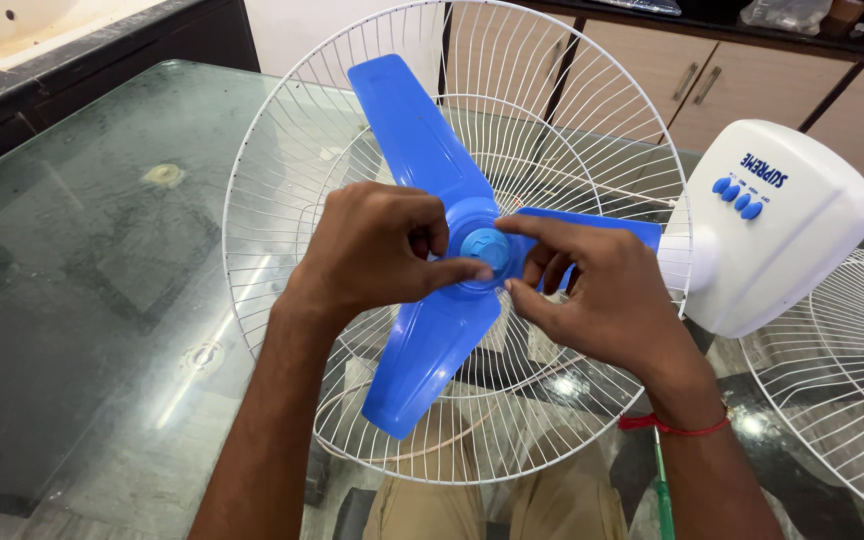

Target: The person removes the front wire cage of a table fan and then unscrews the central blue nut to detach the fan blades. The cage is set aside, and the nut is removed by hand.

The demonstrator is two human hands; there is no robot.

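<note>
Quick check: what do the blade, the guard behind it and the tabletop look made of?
Blue fan blade: apparently moulded plastic, smooth with a soft sheen. White guard: thin wire, probably coated metal. Table: glass, since it reflects light and legs show through.

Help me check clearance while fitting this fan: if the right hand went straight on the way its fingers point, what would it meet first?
The right hand points left, fingertips already at the blue hub cap. That comes first; just beyond are the left hand's fingers. Depth is hard to judge.

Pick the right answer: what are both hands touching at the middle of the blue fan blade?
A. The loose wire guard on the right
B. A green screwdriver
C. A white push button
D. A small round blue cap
D: fingertips of the left hand and right hand pinch the small round blue cap at the hub of the fan blade.
</note>
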